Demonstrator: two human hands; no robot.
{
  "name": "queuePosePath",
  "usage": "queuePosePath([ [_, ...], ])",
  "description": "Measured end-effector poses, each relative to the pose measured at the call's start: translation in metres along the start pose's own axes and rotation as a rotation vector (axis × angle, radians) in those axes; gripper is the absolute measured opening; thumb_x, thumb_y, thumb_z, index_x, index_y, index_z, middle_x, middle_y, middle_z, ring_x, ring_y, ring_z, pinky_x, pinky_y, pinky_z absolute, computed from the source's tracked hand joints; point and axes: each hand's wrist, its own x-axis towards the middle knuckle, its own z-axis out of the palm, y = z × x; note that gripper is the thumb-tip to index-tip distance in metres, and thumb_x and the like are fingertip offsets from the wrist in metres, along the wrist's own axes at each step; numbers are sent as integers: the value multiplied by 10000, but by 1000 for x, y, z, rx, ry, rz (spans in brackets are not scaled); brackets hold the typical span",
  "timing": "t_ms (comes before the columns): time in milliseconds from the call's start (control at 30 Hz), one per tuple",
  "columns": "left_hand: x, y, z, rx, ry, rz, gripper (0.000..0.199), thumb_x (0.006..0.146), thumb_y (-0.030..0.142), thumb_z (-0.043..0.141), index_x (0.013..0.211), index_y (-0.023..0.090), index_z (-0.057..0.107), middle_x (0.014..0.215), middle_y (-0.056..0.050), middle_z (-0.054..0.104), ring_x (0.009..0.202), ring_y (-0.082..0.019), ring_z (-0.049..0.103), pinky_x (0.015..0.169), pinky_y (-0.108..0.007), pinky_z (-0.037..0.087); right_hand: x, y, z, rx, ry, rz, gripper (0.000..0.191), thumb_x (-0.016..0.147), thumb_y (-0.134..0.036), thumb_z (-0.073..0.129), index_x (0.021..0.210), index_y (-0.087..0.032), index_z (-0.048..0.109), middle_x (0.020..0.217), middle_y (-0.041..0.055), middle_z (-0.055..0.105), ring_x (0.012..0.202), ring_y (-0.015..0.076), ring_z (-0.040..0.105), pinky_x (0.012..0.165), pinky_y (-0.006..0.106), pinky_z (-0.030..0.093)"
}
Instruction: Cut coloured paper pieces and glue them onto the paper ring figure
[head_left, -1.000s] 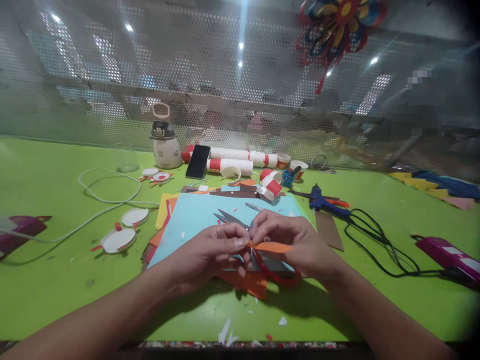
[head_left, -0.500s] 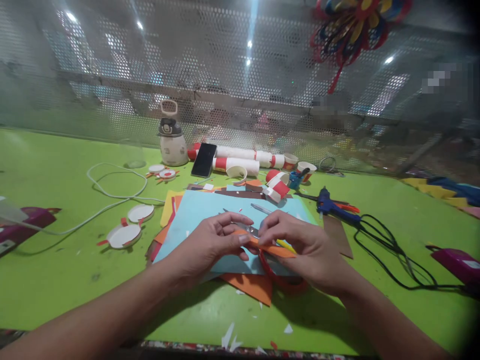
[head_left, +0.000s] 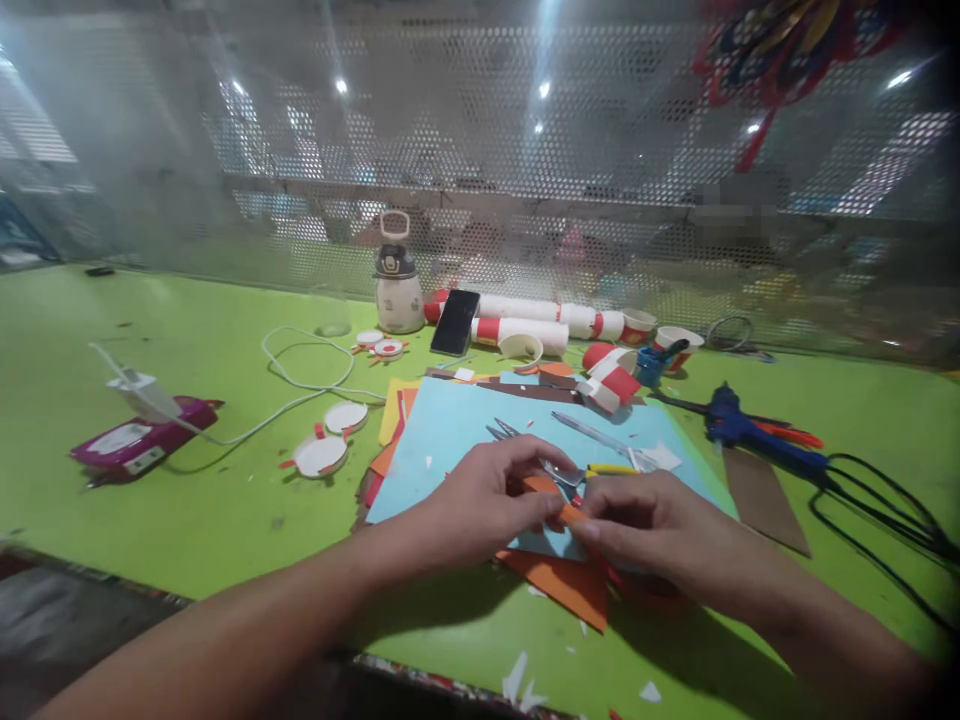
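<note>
A small strip of orange paper [head_left: 568,514] is pinched between my two hands, above a light blue sheet [head_left: 457,430]. My left hand [head_left: 502,495] grips its left part with thumb and fingers. At the strip's right end, the thumb and fingers of my right hand [head_left: 652,515] are closed on it. Scissors [head_left: 510,430] lie on the blue sheet behind my hands, their handles mostly hidden. Also on the sheet are a pen [head_left: 592,432] and a yellow-handled tool [head_left: 609,470], partly covered. A larger orange sheet [head_left: 562,585] sticks out below.
A blue glue gun [head_left: 757,430] with a black cord lies right, near brown card [head_left: 765,500]. Behind stand a bottle [head_left: 400,300], a phone [head_left: 455,322] and paper-cup tubes [head_left: 525,335]. White discs [head_left: 321,457] and a purple power strip [head_left: 142,437] are left.
The view has swung left, so things appear further right. My fingers have shifted on the orange strip, which now shows less of its length. My right hand has turned flatter.
</note>
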Motion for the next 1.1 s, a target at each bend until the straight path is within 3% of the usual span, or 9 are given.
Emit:
queuePosePath([
  [233,2,2,-3,-241,159,-61,378,723,251,736,1044,139,570,660,19,606,584,-97,560,616,-240,447,2,-4,16,179,172,33,421,725,-556,676,633,-153,595,489,-44,447,425,54,319,401,217,198],
  [400,7,0,-11,-288,348,-86,243,788,323,669,901,138,559,782,-66,668,719,-158,625,649,-282,482,5,-2,19,314,288,86,397,680,-515,735,598,-157,585,451,-54,452,389,38,289,379,206,165],
  [467,7,0,-12,-268,301,-145,213,795,323,649,817,122,584,797,-91,672,717,-165,620,642,-287,478,7,0,20,367,298,89,402,687,-510,736,583,-160,566,448,-48,471,377,37,297,371,204,162],
  [567,3,1,-7,-180,90,-187,256,803,347,617,740,101,649,807,-100,669,719,-165,593,612,-269,444,9,4,21,417,292,61,400,711,-511,725,603,-156,575,453,-42,495,379,33,298,373,197,159],
  [633,0,4,-2,-23,89,-113,238,793,328,622,697,116,675,752,-73,667,688,-153,565,595,-256,416,10,6,22,449,279,55,394,700,-503,740,613,-149,588,460,-36,510,381,31,318,374,190,165],
  [767,-2,9,0,251,333,54,216,753,300,669,605,150,623,659,-39,661,666,-159,574,598,-258,413,11,6,22,515,266,77,381,659,-471,780,613,-131,617,481,-16,555,365,27,376,368,175,213],
  [900,-1,9,-4,229,180,61,156,773,293,645,703,155,623,754,-55,692,758,-198,631,644,-290,471,12,8,24,571,245,76,386,653,-468,786,600,-130,608,438,-19,548,338,30,376,356,174,205],
  [967,-4,8,-6,381,108,128,103,793,210,599,842,155,671,840,-66,705,808,-202,635,709,-316,488,13,9,26,590,224,58,389,659,-473,780,601,-129,610,417,-21,542,332,37,384,351,177,210],
  [1100,-15,4,-9,1007,112,559,287,830,80,491,1051,164,654,935,-96,671,824,-202,572,720,-344,470,12,9,28,592,197,38,381,669,-460,770,585,-131,599,416,-26,545,322,35,384,333,168,231],
])
